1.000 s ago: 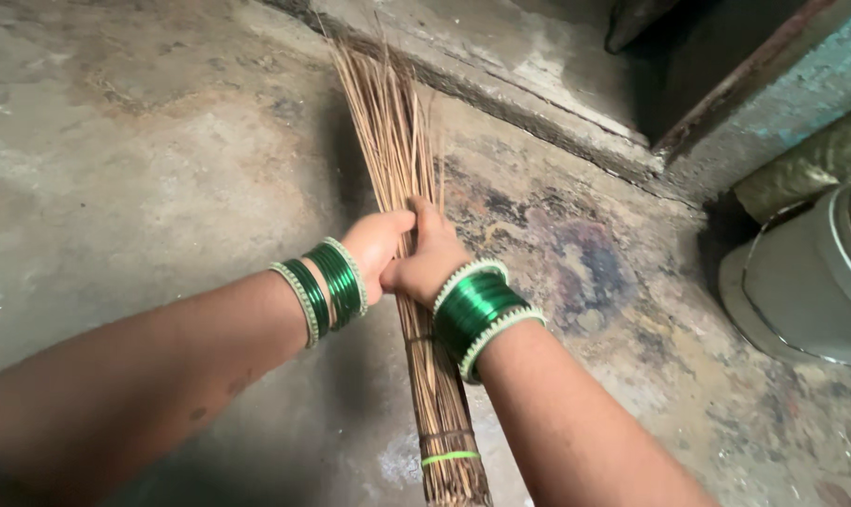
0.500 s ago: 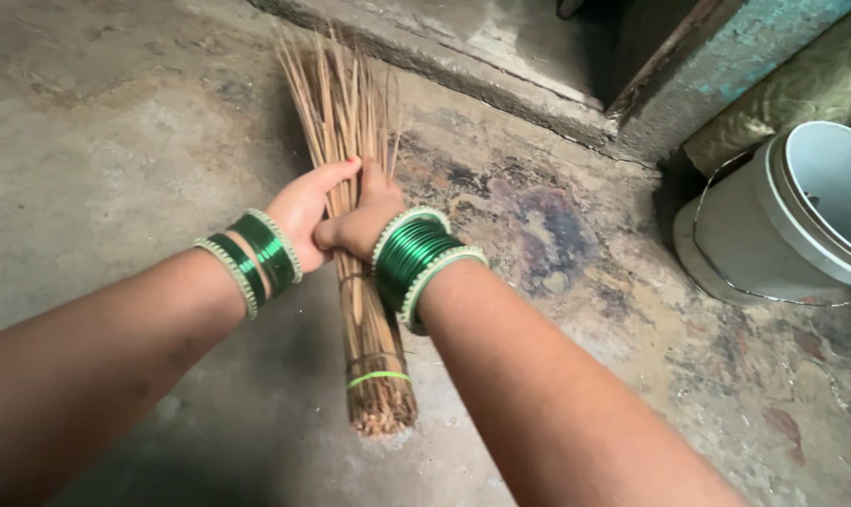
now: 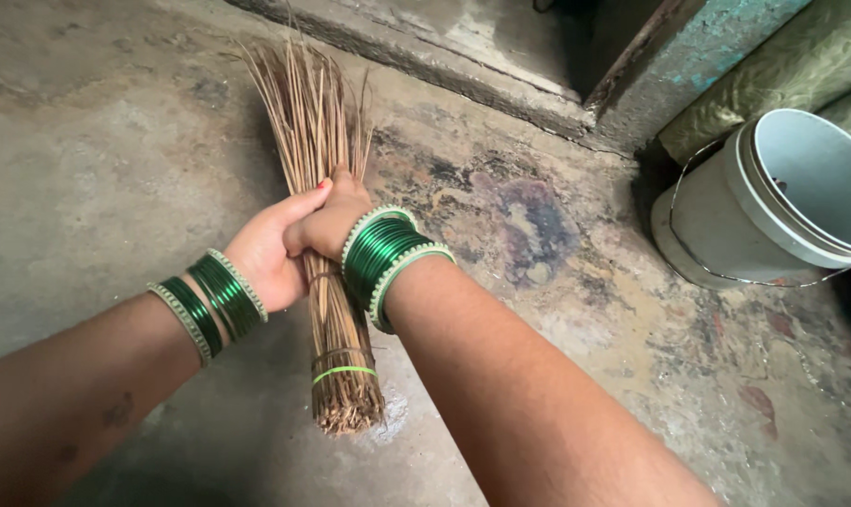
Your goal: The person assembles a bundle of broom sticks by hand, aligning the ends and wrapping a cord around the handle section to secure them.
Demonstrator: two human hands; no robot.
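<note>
A stick broom (image 3: 305, 122) of thin brown fibres, bound near its butt end by a green band, is held over the concrete floor. My left hand (image 3: 270, 246) wraps around the bundle from the left. My right hand (image 3: 329, 221) grips it from the right, touching the left hand. Both wrists carry stacks of green bangles. The broom's loose tips point away toward a raised step, and its cut butt end points toward me.
A white plastic bucket (image 3: 726, 235) with a wire handle lies tilted at the right, beside a wall corner (image 3: 670, 75). A raised concrete step (image 3: 463, 66) runs across the top. The concrete floor (image 3: 557, 244) is stained and worn.
The broom and both hands have shifted left and toward me in view. The left hand has slid down the bundle. More of the bucket has come into sight.
</note>
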